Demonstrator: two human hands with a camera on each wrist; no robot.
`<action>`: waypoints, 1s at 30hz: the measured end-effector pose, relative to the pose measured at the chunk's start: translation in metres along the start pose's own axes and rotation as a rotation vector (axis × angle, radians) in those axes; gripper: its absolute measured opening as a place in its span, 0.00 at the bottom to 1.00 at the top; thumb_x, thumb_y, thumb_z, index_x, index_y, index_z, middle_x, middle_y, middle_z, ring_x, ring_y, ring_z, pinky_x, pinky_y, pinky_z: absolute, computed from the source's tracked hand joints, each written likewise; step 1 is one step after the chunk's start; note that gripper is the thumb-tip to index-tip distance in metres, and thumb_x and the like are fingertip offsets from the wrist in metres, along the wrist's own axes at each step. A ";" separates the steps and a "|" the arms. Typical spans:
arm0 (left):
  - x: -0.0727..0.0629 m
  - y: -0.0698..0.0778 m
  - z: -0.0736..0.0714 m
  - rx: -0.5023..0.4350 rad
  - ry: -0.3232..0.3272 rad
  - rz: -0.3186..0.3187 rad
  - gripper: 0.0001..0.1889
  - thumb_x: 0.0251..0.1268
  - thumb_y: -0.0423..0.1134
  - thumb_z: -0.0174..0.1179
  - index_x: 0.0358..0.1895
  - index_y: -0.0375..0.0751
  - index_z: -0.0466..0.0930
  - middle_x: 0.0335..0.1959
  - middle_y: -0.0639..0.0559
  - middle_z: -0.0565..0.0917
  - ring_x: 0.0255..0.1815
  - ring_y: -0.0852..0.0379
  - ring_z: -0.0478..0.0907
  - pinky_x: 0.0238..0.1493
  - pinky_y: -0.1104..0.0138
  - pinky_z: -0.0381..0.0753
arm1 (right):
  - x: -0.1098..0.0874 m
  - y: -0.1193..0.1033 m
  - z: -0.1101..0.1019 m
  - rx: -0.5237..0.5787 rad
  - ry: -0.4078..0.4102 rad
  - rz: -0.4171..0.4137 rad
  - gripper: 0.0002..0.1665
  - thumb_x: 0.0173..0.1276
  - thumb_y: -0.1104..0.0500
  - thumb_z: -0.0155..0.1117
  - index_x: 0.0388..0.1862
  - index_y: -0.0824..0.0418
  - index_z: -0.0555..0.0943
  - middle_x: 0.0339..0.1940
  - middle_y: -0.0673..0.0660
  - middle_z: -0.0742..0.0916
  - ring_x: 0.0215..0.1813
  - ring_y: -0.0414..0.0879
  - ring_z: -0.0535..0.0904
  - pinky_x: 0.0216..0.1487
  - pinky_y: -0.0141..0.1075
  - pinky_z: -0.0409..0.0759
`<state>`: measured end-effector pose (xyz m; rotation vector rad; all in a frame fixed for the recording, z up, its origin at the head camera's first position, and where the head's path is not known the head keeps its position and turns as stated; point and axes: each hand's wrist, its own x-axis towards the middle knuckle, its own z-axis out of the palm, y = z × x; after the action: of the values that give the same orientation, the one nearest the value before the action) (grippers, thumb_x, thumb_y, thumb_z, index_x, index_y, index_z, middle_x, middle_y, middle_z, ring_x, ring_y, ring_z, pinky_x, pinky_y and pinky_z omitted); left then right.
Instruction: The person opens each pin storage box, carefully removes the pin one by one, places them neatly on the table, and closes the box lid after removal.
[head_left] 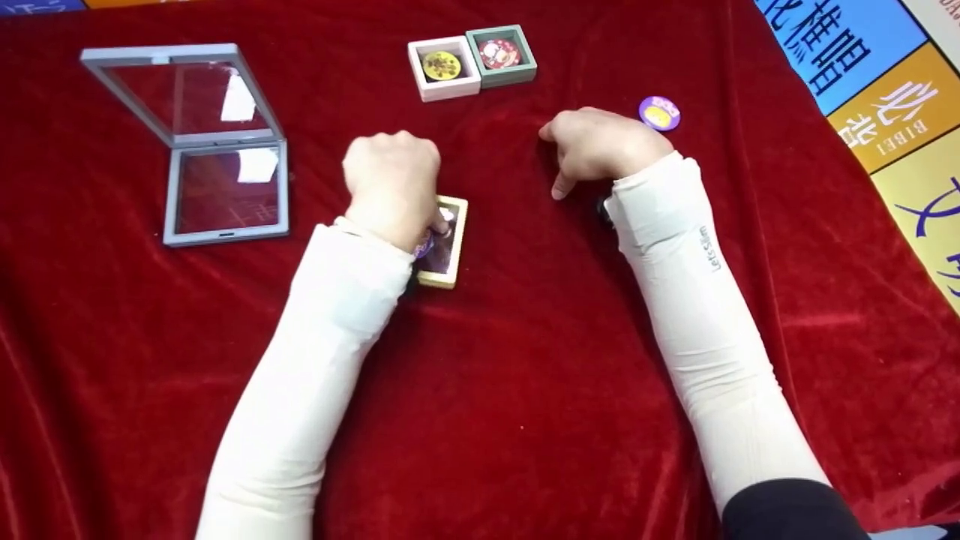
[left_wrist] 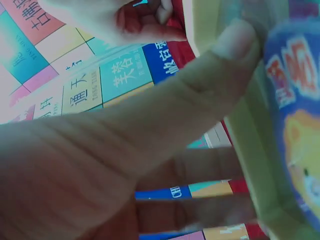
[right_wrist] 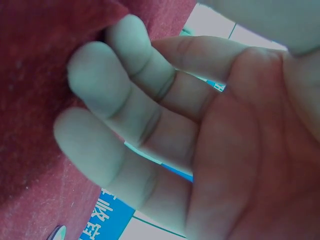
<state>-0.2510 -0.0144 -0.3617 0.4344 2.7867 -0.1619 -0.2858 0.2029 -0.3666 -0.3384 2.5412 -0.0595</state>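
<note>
- The left hand (head_left: 394, 180) grips the yellow frame (head_left: 458, 238), mid-scene, thumb over its edge; a purple badge (left_wrist: 300, 125) shows within its border.
- The right hand (head_left: 604, 146) holds nothing, fingers loosely bent at the red cloth (head_left: 525, 337).
- Far right lies a loose badge (head_left: 660, 113).
- Left stands a grey frame (head_left: 227, 141), hinged open.

Thin off-white sleeves (head_left: 709, 337) on both forearms, wrinkled lower down, bunched at the wrists. Right one has small dark lettering (head_left: 705, 249), "LetsSlim". Faint bluish-grey patch (head_left: 367, 307) near the left cuff, similar on the right. Black garment sleeve (head_left: 795, 510) over the right arm. Small black piece (head_left: 606, 212) peeks from under the right wrist; can't tell what from here.
</note>
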 end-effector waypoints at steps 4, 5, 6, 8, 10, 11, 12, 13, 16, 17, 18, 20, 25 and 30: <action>0.001 -0.002 0.000 0.019 -0.012 -0.056 0.36 0.36 0.59 0.74 0.52 0.43 0.81 0.51 0.44 0.83 0.48 0.45 0.82 0.40 0.55 0.81 | 0.000 0.000 0.000 -0.003 0.002 0.003 0.40 0.52 0.56 0.73 0.63 0.65 0.71 0.45 0.64 0.82 0.50 0.55 0.74 0.60 0.50 0.71; 0.001 -0.002 0.001 0.025 -0.012 -0.065 0.34 0.39 0.57 0.73 0.52 0.43 0.81 0.51 0.44 0.84 0.48 0.46 0.82 0.39 0.55 0.81 | 0.000 0.000 0.000 -0.004 0.002 0.004 0.40 0.52 0.56 0.73 0.63 0.65 0.71 0.44 0.63 0.82 0.50 0.55 0.74 0.59 0.50 0.71; 0.001 -0.002 0.001 0.032 -0.009 -0.071 0.31 0.41 0.54 0.72 0.52 0.43 0.81 0.51 0.45 0.84 0.47 0.46 0.82 0.38 0.56 0.81 | 0.000 0.000 0.000 -0.002 0.000 0.005 0.40 0.52 0.56 0.73 0.63 0.65 0.71 0.44 0.63 0.82 0.49 0.55 0.74 0.59 0.50 0.71; 0.000 0.000 0.002 0.042 0.000 -0.077 0.28 0.42 0.50 0.71 0.50 0.44 0.82 0.50 0.46 0.84 0.46 0.47 0.82 0.37 0.56 0.81 | 0.000 0.000 0.000 -0.002 -0.002 0.007 0.39 0.52 0.57 0.73 0.63 0.65 0.71 0.43 0.63 0.81 0.49 0.54 0.73 0.58 0.50 0.71; -0.001 0.001 0.003 0.044 0.008 -0.077 0.25 0.43 0.47 0.70 0.50 0.45 0.83 0.49 0.46 0.85 0.45 0.48 0.83 0.35 0.57 0.81 | 0.001 0.000 0.000 0.000 -0.002 0.007 0.39 0.52 0.57 0.73 0.62 0.65 0.72 0.42 0.62 0.81 0.48 0.54 0.74 0.58 0.50 0.71; -0.001 0.001 0.002 0.045 0.006 -0.075 0.25 0.44 0.48 0.69 0.49 0.45 0.83 0.49 0.46 0.85 0.45 0.48 0.83 0.36 0.57 0.80 | 0.001 0.000 0.000 0.002 -0.001 0.007 0.39 0.52 0.57 0.73 0.62 0.65 0.72 0.41 0.62 0.81 0.47 0.54 0.74 0.57 0.49 0.72; -0.002 0.000 0.001 0.043 0.001 -0.074 0.27 0.43 0.51 0.70 0.50 0.45 0.83 0.49 0.46 0.85 0.45 0.48 0.83 0.36 0.57 0.80 | 0.001 0.000 0.000 0.002 0.001 0.007 0.38 0.51 0.57 0.73 0.62 0.65 0.72 0.40 0.61 0.81 0.46 0.54 0.74 0.56 0.49 0.72; -0.003 -0.001 0.000 0.037 -0.006 -0.073 0.28 0.43 0.54 0.70 0.50 0.44 0.82 0.50 0.46 0.85 0.46 0.48 0.83 0.38 0.57 0.80 | 0.001 0.000 0.000 0.004 0.004 0.008 0.37 0.51 0.57 0.74 0.61 0.64 0.73 0.38 0.61 0.81 0.45 0.53 0.74 0.55 0.48 0.72; -0.008 -0.007 -0.007 0.009 -0.072 -0.068 0.35 0.44 0.65 0.65 0.52 0.43 0.80 0.51 0.45 0.83 0.48 0.47 0.81 0.44 0.56 0.79 | 0.000 0.000 0.001 0.017 0.007 0.011 0.38 0.51 0.57 0.73 0.62 0.64 0.72 0.35 0.60 0.81 0.43 0.53 0.74 0.53 0.46 0.72; -0.010 -0.009 -0.010 -0.004 -0.100 -0.064 0.39 0.43 0.69 0.64 0.53 0.43 0.79 0.52 0.45 0.83 0.50 0.47 0.80 0.47 0.55 0.78 | 0.000 0.001 0.001 0.020 0.008 0.011 0.38 0.51 0.57 0.73 0.62 0.64 0.72 0.35 0.60 0.82 0.43 0.52 0.74 0.52 0.46 0.72; -0.012 -0.010 -0.013 -0.020 -0.129 -0.060 0.43 0.40 0.72 0.63 0.54 0.43 0.78 0.53 0.45 0.82 0.51 0.46 0.79 0.50 0.53 0.76 | 0.000 0.001 0.000 0.023 0.009 0.012 0.39 0.52 0.57 0.73 0.63 0.64 0.71 0.35 0.60 0.82 0.43 0.52 0.75 0.52 0.45 0.72; -0.017 -0.010 -0.019 -0.044 -0.193 -0.044 0.47 0.34 0.74 0.65 0.57 0.44 0.75 0.56 0.45 0.79 0.55 0.45 0.76 0.54 0.50 0.72 | -0.001 0.001 0.000 0.030 0.007 0.014 0.41 0.53 0.57 0.72 0.66 0.64 0.69 0.36 0.60 0.82 0.43 0.52 0.75 0.53 0.45 0.72; -0.027 0.005 -0.023 -0.050 -0.278 -0.007 0.55 0.22 0.64 0.78 0.64 0.45 0.70 0.65 0.42 0.71 0.66 0.37 0.66 0.61 0.36 0.62 | 0.000 0.002 -0.001 0.033 0.013 0.007 0.43 0.53 0.58 0.72 0.67 0.64 0.67 0.36 0.61 0.82 0.43 0.51 0.75 0.52 0.44 0.72; -0.028 0.016 -0.017 0.003 -0.305 -0.021 0.51 0.24 0.52 0.80 0.63 0.46 0.70 0.66 0.44 0.71 0.68 0.34 0.65 0.61 0.30 0.57 | 0.001 0.001 0.001 0.027 0.013 -0.004 0.39 0.52 0.58 0.72 0.63 0.64 0.71 0.33 0.59 0.82 0.41 0.51 0.75 0.48 0.43 0.72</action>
<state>-0.2260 -0.0037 -0.3376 0.3479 2.4920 -0.2175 -0.2865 0.2031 -0.3680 -0.3335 2.5506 -0.0972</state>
